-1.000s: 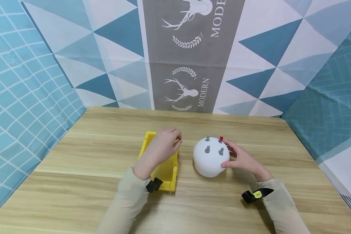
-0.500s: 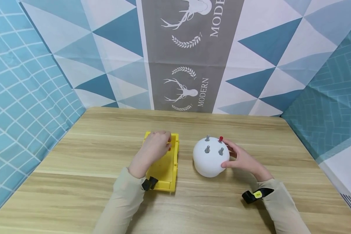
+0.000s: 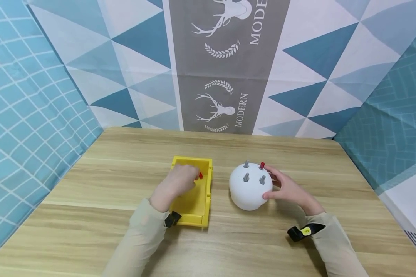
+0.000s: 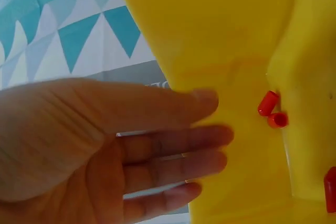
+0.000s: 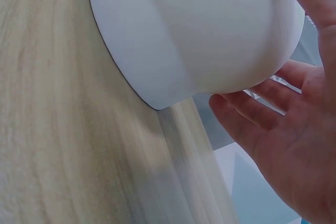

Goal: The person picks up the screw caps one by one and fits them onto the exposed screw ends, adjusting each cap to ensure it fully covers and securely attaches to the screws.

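The left grip (image 3: pixel 178 181), relaxed and holding nothing, hangs over the yellow tray (image 3: pixel 193 220); picking out a red cap (image 3: pixel 200 175) seems the step, needing a fine pinch next. The right grip (image 3: pixel 287 188) clasps the white dome (image 3: pixel 247 193). The left wrist view shows several caps in the tray; the head view, one.

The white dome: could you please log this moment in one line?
left hand: over yellow tray; right hand: holds white dome; pegs: one red-capped of four
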Available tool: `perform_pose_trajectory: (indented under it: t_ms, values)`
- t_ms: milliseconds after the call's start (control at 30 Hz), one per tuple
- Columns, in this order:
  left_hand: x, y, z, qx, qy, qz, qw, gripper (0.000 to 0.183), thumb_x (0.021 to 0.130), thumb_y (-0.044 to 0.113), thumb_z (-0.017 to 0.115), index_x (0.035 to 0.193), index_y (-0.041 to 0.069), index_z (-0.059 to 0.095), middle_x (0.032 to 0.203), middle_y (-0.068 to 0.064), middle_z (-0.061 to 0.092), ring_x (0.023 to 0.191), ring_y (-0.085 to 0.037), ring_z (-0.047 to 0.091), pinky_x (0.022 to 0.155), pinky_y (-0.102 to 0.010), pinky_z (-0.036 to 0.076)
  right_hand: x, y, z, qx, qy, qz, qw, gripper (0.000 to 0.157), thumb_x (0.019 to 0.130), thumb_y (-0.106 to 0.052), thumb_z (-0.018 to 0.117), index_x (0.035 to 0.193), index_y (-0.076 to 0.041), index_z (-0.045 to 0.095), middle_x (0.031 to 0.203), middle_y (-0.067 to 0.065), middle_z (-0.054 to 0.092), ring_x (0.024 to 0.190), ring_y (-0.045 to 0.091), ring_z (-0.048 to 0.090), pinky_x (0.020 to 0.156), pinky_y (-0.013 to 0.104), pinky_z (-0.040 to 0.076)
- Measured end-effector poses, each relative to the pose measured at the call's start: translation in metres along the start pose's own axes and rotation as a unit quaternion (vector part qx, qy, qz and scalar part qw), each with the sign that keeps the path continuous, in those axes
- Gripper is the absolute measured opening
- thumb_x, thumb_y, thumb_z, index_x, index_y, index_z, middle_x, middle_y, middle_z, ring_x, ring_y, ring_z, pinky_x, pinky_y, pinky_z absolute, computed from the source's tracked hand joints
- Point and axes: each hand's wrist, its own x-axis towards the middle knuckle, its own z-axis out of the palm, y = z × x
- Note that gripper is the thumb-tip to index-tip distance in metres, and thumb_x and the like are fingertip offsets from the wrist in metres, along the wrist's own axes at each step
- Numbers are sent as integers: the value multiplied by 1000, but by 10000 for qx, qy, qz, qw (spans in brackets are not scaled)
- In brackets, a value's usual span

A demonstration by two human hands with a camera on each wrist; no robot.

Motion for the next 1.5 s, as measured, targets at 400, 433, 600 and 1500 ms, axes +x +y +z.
perform_pose_trajectory:
  t_ms: [400,433,600,1500]
  values:
    - [-6,-1,10,-109,-656,-31,9978,21,78,-14,47,71,6,53,60,-1,37,57,-15,34,54,-26,30,0,0,-1,-19,-15,46,10000,84,73,-18,75,141,-5,25,142,17,31,125,38,37,97,31,38]
    - [-6,-1,11,-42,-613,-7,9981,21,78,-14,47,71,6,53,60,-1,37,57,-15,34,54,-26,31,0,-1,-1,-26,-9,64,10000,84,73,-18,75,141,-6,26,142,17,31,125,37,37,96,26,38]
    - [-9,-2,14,103,-401,87,9991,22,76,-13,50,68,7,51,58,0,39,56,-16,36,54,-27,33,0,-2,0,-40,-47,76,10000,84,74,-19,74,141,-6,26,141,17,32,124,37,38,98,36,38]
    - [-15,21,21,1555,-899,-561,9821,16,78,-3,56,68,9,58,70,-4,61,72,-18,58,94,-46,39,1,-1,0,69,-97,-38,9999,85,74,-15,74,141,-3,24,141,21,31,125,40,37,98,53,34]
